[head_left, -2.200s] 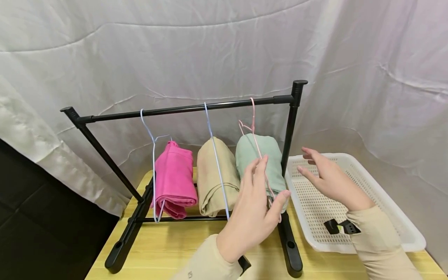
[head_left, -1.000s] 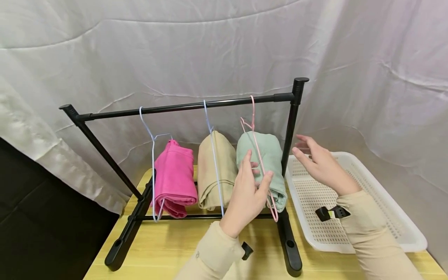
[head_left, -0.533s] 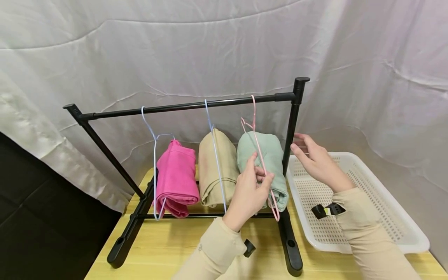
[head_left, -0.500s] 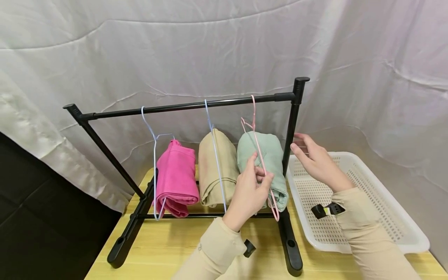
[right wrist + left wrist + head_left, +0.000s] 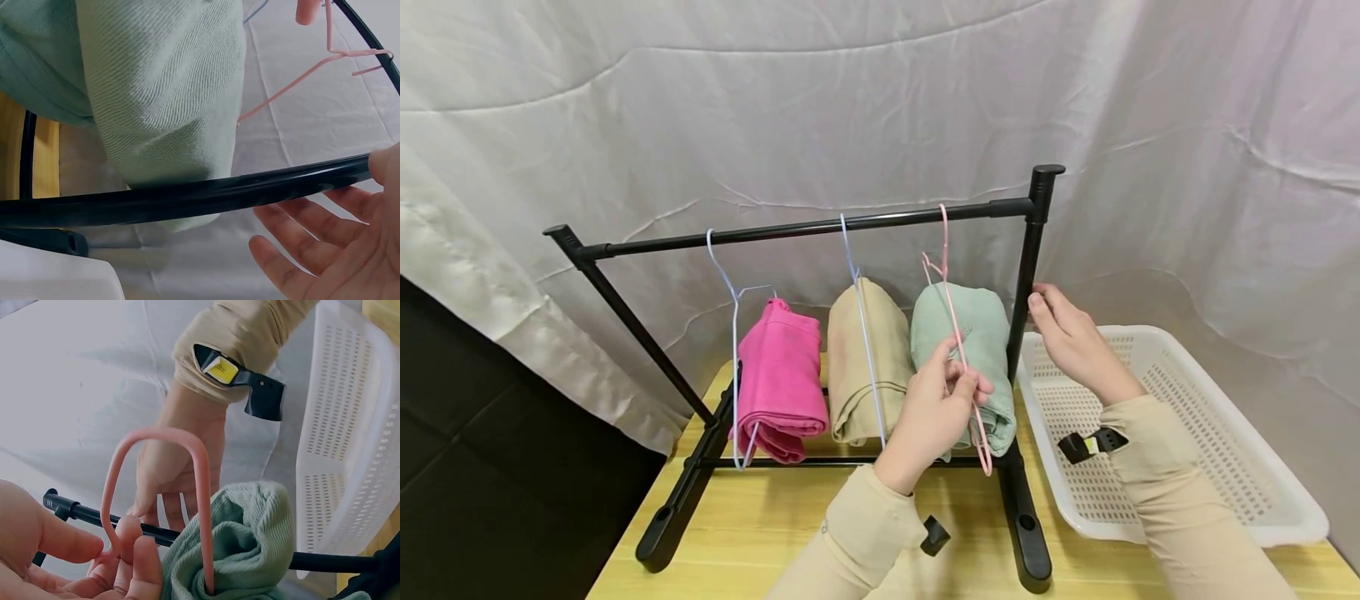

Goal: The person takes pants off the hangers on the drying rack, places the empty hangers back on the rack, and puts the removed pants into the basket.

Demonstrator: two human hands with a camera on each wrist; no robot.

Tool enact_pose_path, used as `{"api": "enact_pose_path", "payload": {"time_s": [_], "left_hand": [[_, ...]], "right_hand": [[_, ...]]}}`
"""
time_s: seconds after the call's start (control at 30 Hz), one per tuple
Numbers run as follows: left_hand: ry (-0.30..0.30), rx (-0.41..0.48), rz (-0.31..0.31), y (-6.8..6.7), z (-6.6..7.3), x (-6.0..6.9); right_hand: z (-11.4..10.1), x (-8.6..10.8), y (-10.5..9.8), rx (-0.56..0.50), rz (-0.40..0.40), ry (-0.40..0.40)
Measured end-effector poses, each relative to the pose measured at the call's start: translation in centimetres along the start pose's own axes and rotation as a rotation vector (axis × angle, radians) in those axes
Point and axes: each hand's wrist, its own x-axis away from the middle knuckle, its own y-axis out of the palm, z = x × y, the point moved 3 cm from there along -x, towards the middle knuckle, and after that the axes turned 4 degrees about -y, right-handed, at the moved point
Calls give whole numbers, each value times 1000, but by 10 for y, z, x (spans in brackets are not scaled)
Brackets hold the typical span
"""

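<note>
My left hand (image 5: pixel 930 415) pinches the side wire of a pink hanger (image 5: pixel 953 310) between thumb and fingers. The hanger hooks over the rack's top bar, and a rolled pale green garment (image 5: pixel 992 333) hangs through it. In the left wrist view the hanger's rounded end (image 5: pixel 164 433) stands out beyond the roll. My right hand (image 5: pixel 1078 343) touches the rack's right post (image 5: pixel 1026 275). Its thumb lies at the post with the other fingers loosely extended, as the right wrist view shows; some fingertips are partly hidden by the post.
On the black rack (image 5: pixel 797 229), a blue hanger (image 5: pixel 735 358) carries a rolled bright pink garment (image 5: pixel 781 367). Another blue hanger (image 5: pixel 867 342) carries a beige roll (image 5: pixel 868 358). Right of the rack is a white perforated basket (image 5: pixel 1217 408) on the wooden table (image 5: pixel 790 517). A pale curtain (image 5: pixel 820 117) hangs behind.
My left hand has gone from open beside the pink hanger to pinching its wire. The right hand has moved left from over the basket to the rack's post.
</note>
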Motion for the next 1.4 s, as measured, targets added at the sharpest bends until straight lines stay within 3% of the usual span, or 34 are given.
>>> {"api": "enact_pose_path", "payload": {"time_s": [0.43,0.83,1.07,1.4], "left_hand": [[-170,381,-85,5,-1,-1],[-288,640,-81,6,3,-1],[-289,719,-66,5,5,0],[-274,722,-94,2,8,0]], "right_hand": [[5,-8,6,-133,44,-3],[6,-11,9,-131,42,-5],[7,-11,9,-132,27,9],[10,-12,9,-136,36,0]]}}
